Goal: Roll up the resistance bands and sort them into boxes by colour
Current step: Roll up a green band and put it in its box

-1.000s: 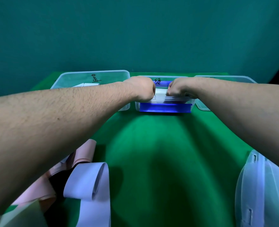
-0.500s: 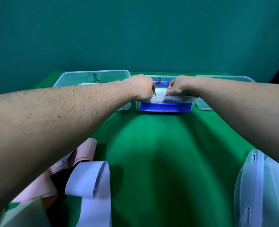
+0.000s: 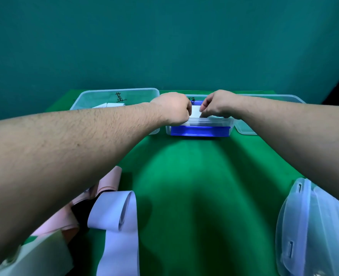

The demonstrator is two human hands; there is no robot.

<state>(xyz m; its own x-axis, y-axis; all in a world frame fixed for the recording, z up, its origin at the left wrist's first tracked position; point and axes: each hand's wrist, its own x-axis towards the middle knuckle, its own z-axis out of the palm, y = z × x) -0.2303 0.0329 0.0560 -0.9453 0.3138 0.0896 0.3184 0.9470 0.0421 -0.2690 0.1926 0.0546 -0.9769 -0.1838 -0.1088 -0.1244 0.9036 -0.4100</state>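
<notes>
A pale rolled band [image 3: 195, 112] sits over the middle box [image 3: 199, 130], a clear plastic tub at the far edge of the green table [image 3: 194, 176]. The left hand [image 3: 172, 108] has its fingers curled into a fist at the roll's left end, and the right hand [image 3: 217, 104] pinches the roll's right end with curled fingertips; both hands appear to have hold of it, just above the box's rim. How deep the roll reaches into the box cannot be told. Blue bands [image 3: 200, 130] lie in the bottom of this box, showing through its front wall.

Just to its left, touching or nearly so, stands the left box [image 3: 96, 96], clear with a black handwritten mark on its far wall and pale rolls [image 3: 108, 105] inside. To the right of the middle box stands a third clear box [image 3: 246, 130], mostly hidden behind the right forearm.

At the near left corner of the table lies a heap of unrolled bands: a lavender band [image 3: 114, 216] looped over on itself, a pink band [image 3: 110, 180] beyond it, a black one [image 3: 81, 213] between them, and a pale green band [image 3: 39, 253] nearest the edge. At the near right corner rest stacked clear lids [image 3: 312, 226].
</notes>
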